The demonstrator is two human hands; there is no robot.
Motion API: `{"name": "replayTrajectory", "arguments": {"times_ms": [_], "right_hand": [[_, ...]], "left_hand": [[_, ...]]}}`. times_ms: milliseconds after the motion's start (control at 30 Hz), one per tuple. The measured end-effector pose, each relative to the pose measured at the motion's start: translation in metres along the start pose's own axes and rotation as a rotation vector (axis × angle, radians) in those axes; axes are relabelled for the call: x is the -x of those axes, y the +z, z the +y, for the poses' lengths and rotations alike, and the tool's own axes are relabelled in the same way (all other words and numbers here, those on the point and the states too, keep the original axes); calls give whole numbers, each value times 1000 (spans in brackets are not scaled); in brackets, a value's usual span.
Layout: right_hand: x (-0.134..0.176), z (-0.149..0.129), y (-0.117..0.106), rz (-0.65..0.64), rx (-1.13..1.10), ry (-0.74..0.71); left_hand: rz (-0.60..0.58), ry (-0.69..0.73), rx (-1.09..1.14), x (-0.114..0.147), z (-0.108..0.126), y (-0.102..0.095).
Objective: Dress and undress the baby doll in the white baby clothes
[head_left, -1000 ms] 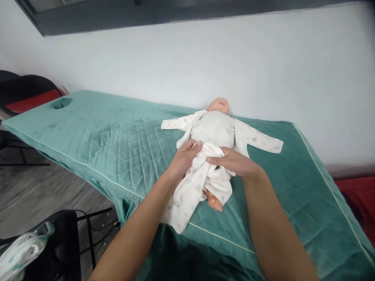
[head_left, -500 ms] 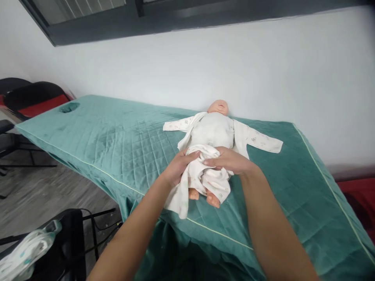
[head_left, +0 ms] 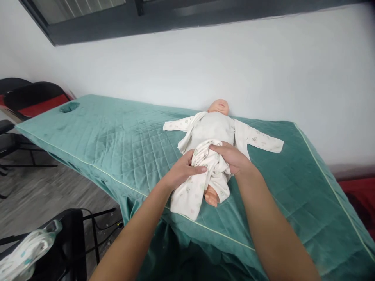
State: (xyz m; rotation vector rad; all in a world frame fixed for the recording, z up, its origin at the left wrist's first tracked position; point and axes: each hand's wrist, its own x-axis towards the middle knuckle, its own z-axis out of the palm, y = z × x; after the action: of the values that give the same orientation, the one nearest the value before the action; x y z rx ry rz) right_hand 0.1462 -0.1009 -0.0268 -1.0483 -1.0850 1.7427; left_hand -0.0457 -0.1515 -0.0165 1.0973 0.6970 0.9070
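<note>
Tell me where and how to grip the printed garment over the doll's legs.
Take the printed garment by its bunched upper folds, probably best from both sides: that part stands raised and thick, whereas the lower end lies flatter and a foot sticks out beside it.

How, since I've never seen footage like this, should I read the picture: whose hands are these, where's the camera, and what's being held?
No machine here: you see one person's bare left hand and right hand. The view comes from a camera worn on the head, looking forward and down. A doll lies on its back on a green-covered bed, its head toward the wall, with a white shirt open around its body. Both hands grip bunched, patterned pants at its legs; one foot shows below. On a black chair at lower left lies a white bundle.
</note>
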Motion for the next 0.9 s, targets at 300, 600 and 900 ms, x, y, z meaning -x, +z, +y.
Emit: {"name": "replayTrajectory", "arguments": {"times_ms": [300, 600, 900], "right_hand": [[19, -18, 18, -230, 369, -111], [22, -17, 17, -297, 394, -35], [15, -10, 13, -159, 178, -46]], "left_hand": [[225, 59, 218, -5, -12, 0], [212, 56, 211, -2, -18, 0], [41, -50, -242, 7, 6, 0]]}}
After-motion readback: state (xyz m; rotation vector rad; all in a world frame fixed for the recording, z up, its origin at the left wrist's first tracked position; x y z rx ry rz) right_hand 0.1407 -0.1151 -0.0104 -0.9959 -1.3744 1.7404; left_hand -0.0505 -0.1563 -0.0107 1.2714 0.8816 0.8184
